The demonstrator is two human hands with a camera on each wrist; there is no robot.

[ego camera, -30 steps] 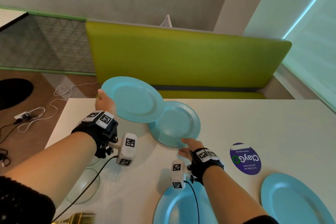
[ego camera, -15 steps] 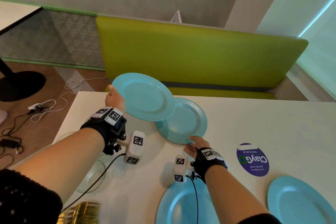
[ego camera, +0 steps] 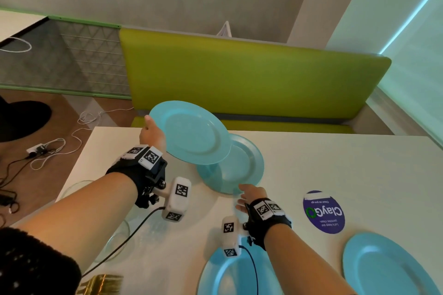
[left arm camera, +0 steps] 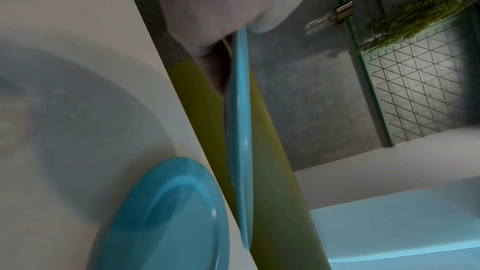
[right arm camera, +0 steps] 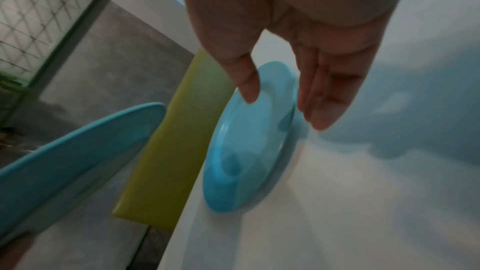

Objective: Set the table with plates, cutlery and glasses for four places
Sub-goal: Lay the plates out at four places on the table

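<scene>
My left hand (ego camera: 152, 133) (left arm camera: 233, 44) grips a light blue plate (ego camera: 189, 132) (left arm camera: 240, 130) by its left rim and holds it tilted in the air over the table's far edge. A second blue plate (ego camera: 242, 165) (right arm camera: 249, 141) lies flat on the white table (ego camera: 335, 163), partly under the held one. My right hand (ego camera: 248, 195) (right arm camera: 283, 106) is at that plate's near rim. Its thumb (right arm camera: 248, 87) is over the rim and its straight fingers (right arm camera: 322, 110) are beside it on the table. Two more blue plates (ego camera: 230, 275) (ego camera: 388, 268) lie at the near edge.
Clear glass dishes (ego camera: 115, 237) and gold cutlery (ego camera: 102, 282) sit at the table's near left. A purple round sticker (ego camera: 323, 211) is on the tabletop. A green bench (ego camera: 239, 74) runs behind the far edge. Cables (ego camera: 48, 148) lie on the floor to the left.
The view has shifted. My left hand keeps the plate aloft, slightly farther toward the bench. My right hand stays at the lying plate's near rim.
</scene>
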